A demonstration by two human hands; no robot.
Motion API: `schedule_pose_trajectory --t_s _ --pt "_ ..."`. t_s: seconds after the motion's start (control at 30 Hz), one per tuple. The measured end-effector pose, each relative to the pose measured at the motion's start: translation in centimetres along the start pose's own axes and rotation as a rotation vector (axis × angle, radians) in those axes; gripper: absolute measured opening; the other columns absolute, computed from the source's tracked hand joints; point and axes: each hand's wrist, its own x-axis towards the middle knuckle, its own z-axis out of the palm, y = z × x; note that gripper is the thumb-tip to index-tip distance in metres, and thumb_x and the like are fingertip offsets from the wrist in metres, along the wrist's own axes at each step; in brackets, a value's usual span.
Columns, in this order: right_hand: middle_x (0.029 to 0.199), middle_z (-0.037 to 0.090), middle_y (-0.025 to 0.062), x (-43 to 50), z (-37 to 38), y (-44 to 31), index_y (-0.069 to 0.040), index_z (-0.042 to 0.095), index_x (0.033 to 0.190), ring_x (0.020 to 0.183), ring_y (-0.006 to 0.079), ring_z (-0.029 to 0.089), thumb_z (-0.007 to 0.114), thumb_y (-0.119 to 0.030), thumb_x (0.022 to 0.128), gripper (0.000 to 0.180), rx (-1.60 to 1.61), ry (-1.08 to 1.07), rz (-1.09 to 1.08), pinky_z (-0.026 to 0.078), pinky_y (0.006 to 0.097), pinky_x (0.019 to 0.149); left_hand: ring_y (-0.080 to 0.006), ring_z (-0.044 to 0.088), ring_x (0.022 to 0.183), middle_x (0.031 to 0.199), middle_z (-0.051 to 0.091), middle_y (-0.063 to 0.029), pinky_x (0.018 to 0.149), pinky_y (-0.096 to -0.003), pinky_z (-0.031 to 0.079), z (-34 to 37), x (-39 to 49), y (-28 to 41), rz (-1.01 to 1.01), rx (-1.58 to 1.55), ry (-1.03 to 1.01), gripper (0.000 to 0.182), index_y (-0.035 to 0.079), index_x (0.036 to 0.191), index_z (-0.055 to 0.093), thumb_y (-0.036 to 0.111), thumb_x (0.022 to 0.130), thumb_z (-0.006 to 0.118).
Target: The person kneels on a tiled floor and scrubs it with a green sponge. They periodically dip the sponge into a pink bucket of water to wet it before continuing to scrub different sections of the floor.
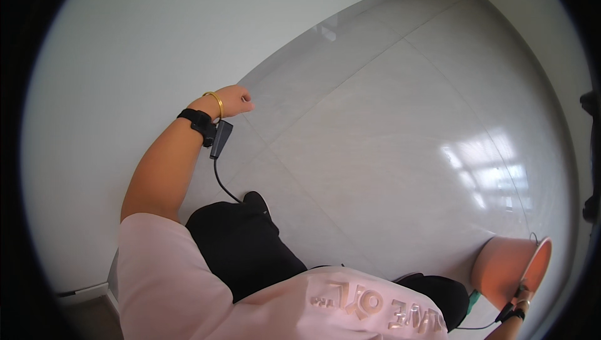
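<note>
My left hand [235, 100] is at the left, in front of the white wall [155, 49] and close to where it meets the floor. Its fingers are curled in, and no object shows in them. An orange-pink bucket [500, 265] leans at the lower right, with its mouth facing right. My right hand [523, 297] is at the bucket's mouth. Its fingers are partly hidden there, so I cannot tell whether they grip the rim or something inside. Something green [473, 301] shows between the bucket and my right knee.
Glossy grey tiles form the floor [357, 152], which reflects a window. A black device [221, 139] on my left wrist trails a cord past my knee; another cord [476, 327] runs to my right wrist. A white skirting or frame corner [89, 293] lies at the lower left.
</note>
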Motion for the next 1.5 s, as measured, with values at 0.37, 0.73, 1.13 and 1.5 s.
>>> schedule_pose_trajectory --t_s 0.37,0.73,1.13,1.5 --pt "0.116 0.069 0.0084 -8.0 -4.1 -23.0 -0.003 0.061 0.127 0.103 0.0232 0.067 0.055 -0.023 0.095 0.037 0.828 -0.386 -0.12 0.054 0.0356 0.091 -0.0345 0.058 0.121 0.132 0.061 -0.0194 0.103 -0.0412 0.046 5.8 4.6 -4.5 0.04 0.107 -0.126 0.051 0.002 0.129 0.06 0.036 0.092 0.061" --pt "0.107 0.068 0.0116 -30.3 35.5 -68.1 0.001 0.059 0.126 0.098 0.0233 0.067 0.053 -0.007 0.09 0.037 -0.038 -0.753 -0.727 0.056 0.0389 0.086 -0.0452 0.029 0.145 0.162 0.012 -0.0296 0.112 -0.0496 0.038 10.6 5.4 -4.3 -0.11 0.359 -0.208 0.123 0.007 0.159 0.009 0.048 0.073 0.086" --pt "0.145 0.052 0.0073 -57.7 60.6 -65.1 -0.017 0.055 0.138 0.134 0.0278 0.048 0.047 -0.016 0.099 0.039 -0.844 -0.82 -1.23 0.041 0.0413 0.109 -0.0479 0.035 0.142 0.151 0.026 -0.042 0.113 -0.0449 0.036 16.9 10.6 -5.7 -0.118 0.551 -0.262 0.121 -0.005 0.156 0.007 0.043 0.074 0.081" --pt "0.158 0.036 0.0029 -46.8 69.9 -63.4 -0.023 0.044 0.149 0.144 0.0244 0.035 0.056 -0.025 0.097 0.053 -0.596 -0.382 -1.584 0.032 0.0418 0.116 -0.0576 0.045 0.13 0.149 0.027 -0.0448 0.109 -0.0531 0.041 18.5 9.3 -5.1 -0.039 0.653 -0.241 0.07 -0.007 0.155 0.018 0.021 0.1 0.051"
